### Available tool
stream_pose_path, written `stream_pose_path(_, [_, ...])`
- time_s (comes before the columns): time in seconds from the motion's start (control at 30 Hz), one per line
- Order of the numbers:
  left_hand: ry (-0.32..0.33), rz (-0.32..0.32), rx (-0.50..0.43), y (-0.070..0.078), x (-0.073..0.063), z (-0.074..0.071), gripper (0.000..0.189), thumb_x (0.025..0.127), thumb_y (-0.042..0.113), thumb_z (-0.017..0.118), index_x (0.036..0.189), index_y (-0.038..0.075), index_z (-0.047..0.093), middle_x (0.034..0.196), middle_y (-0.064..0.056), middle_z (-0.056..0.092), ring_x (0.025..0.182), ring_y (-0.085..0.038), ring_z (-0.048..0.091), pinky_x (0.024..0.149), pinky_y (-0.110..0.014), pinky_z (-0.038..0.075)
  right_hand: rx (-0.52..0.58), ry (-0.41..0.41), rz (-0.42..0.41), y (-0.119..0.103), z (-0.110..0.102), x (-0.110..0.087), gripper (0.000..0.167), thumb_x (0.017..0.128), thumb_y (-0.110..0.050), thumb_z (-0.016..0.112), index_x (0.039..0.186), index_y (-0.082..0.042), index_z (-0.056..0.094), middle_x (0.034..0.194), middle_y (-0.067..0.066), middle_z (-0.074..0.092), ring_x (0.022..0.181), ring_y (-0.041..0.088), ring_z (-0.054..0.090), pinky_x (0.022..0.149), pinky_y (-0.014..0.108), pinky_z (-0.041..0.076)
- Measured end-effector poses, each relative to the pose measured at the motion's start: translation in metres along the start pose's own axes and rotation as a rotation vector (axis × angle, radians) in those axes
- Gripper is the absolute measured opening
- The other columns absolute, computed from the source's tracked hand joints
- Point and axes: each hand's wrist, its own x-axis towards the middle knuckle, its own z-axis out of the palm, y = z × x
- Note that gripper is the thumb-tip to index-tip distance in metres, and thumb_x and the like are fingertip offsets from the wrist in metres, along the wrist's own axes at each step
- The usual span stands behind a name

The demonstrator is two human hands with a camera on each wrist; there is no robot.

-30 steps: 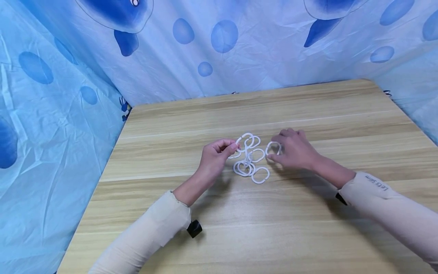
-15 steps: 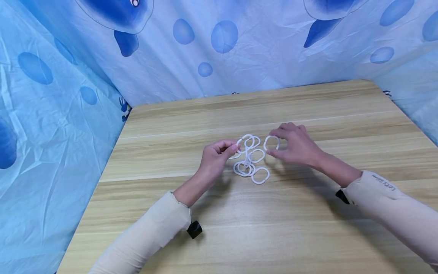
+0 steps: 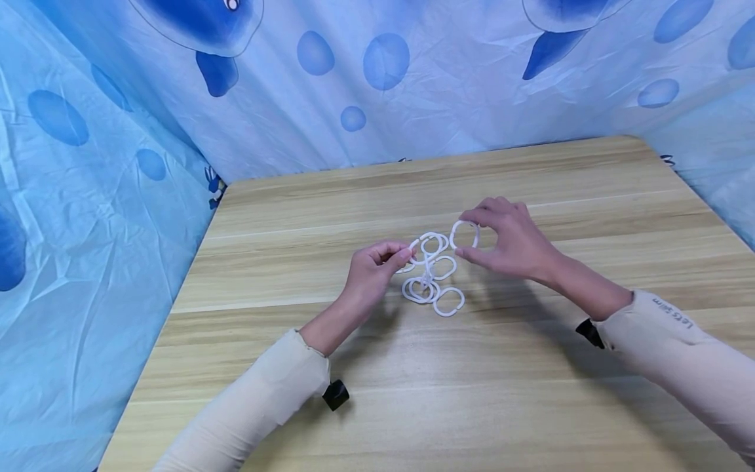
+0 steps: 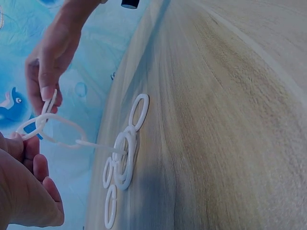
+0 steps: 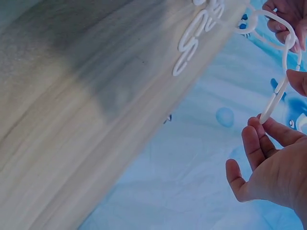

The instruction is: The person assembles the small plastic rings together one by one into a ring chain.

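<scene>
right hand (image 3: 512,244): wide pinch on white ring (image 3: 451,237), raised since earlier | left hand (image 3: 368,272): close pinch on linked rings (image 3: 426,267) | wooden table (image 3: 448,400), blue curtain (image 3: 460,85)

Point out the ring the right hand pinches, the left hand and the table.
Ring (image 3: 451,236): head view, on its edge facing the left hand.
Left hand (image 3: 367,274): head view, mid-hand, between wrist and fingers.
Table (image 3: 425,400): head view, bare wood between the forearms.

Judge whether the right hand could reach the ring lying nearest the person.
Probably yes: nothing covers that ring, though the right hand would likely need freeing first, since it pinches another ring.
</scene>
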Motion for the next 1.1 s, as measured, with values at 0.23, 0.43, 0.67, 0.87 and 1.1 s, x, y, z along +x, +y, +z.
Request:
stream_pose_path(0.23, [0.0, -0.001, 0.006, -0.001, 0.0, 0.001, 0.014, 0.091, 0.009, 0.066, 0.094, -0.004, 0.07, 0.098, -0.009, 0.069, 0.085, -0.01, 0.06, 0.088, -0.036, 0.051, 0.039, 0.047, -0.042, -0.004, -0.005, 0.002, 0.047, 0.072, -0.023, 0.082, 0.112, -0.002, 0.068, 0.099, 0.01, 0.061, 0.091, 0.022, 0.051, 0.079, 0.045, 0.029])
stream_pose_path(0.43, [-0.002, -0.006, 0.017, -0.001, -0.001, 0.003, 0.017, 0.09, 0.009, 0.067, 0.096, -0.007, 0.07, 0.1, -0.01, 0.07, 0.085, -0.01, 0.061, 0.089, -0.041, 0.05, 0.102, 0.049, -0.071, -0.008, -0.006, 0.005, 0.048, 0.072, -0.022, 0.083, 0.113, -0.004, 0.068, 0.098, 0.005, 0.061, 0.092, 0.021, 0.05, 0.08, 0.045, 0.028])
stream_pose_path(0.67, [-0.005, -0.008, 0.014, -0.001, -0.001, 0.003, 0.017, 0.09, 0.01, 0.067, 0.097, -0.006, 0.07, 0.101, -0.013, 0.07, 0.085, -0.01, 0.061, 0.086, -0.035, 0.051, 0.134, 0.029, -0.127, -0.015, -0.002, 0.007, 0.047, 0.071, -0.02, 0.083, 0.113, -0.005, 0.068, 0.101, 0.004, 0.063, 0.098, 0.022, 0.053, 0.081, 0.044, 0.028])
stream_pose_path(0.87, [-0.02, 0.003, 0.033, -0.003, -0.001, 0.003, 0.017, 0.09, 0.012, 0.068, 0.096, -0.003, 0.072, 0.1, -0.01, 0.071, 0.085, -0.011, 0.06, 0.078, -0.024, 0.049, 0.082, 0.013, -0.192, -0.018, 0.006, 0.011, 0.047, 0.071, -0.024, 0.083, 0.112, -0.007, 0.069, 0.098, 0.003, 0.062, 0.097, 0.021, 0.053, 0.081, 0.043, 0.031])
stream_pose_path(1.1, [-0.039, 0.024, 0.053, -0.005, 0.0, 0.003, 0.016, 0.09, 0.014, 0.068, 0.097, 0.001, 0.073, 0.097, -0.007, 0.071, 0.085, -0.011, 0.06, 0.078, -0.025, 0.049, 0.045, 0.033, -0.277, -0.019, 0.011, 0.014, 0.048, 0.068, -0.027, 0.084, 0.108, -0.005, 0.07, 0.095, 0.003, 0.062, 0.093, 0.02, 0.052, 0.077, 0.04, 0.03])
